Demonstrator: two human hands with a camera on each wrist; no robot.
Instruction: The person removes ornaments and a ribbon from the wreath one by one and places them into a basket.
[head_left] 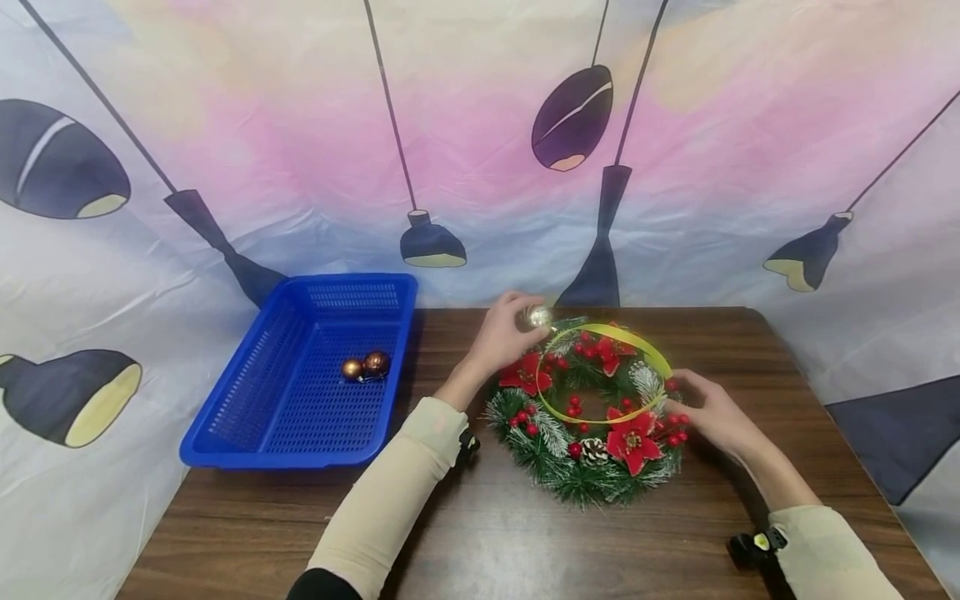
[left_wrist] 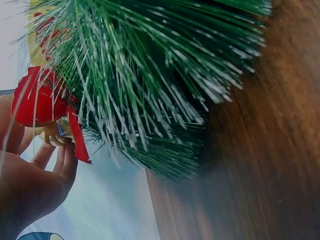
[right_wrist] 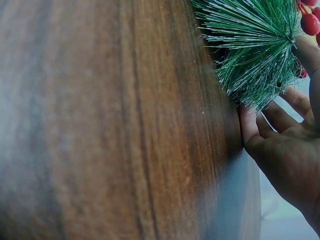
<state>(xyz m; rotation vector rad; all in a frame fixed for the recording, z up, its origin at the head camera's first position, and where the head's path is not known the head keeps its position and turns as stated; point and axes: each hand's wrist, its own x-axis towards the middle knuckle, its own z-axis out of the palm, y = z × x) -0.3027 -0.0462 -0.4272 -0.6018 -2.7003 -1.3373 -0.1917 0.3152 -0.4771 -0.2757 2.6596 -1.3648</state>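
Note:
A green wreath (head_left: 585, 483) with frosted tips, red poinsettias, red berries and a pinecone lies on the table. My left hand (head_left: 498, 333) pinches a shiny pale gold bauble (head_left: 539, 316) by the wreath's far left edge. In the left wrist view the bauble (left_wrist: 57, 132) shows partly behind a red petal (left_wrist: 42, 100). On the wreath's right side, my right hand (head_left: 712, 414) holds its edge, fingers (right_wrist: 280, 117) around the needles (right_wrist: 257, 65). A yellow ribbon loop (head_left: 641, 343) rises over the wreath's middle.
A blue perforated plastic basket (head_left: 296, 333) stands on the left of the wooden table (head_left: 495, 542). Inside it lie two baubles, a copper one (head_left: 377, 363) and a smaller gold one (head_left: 352, 369). A cloth printed with lamps (head_left: 480, 150) hangs behind the table.

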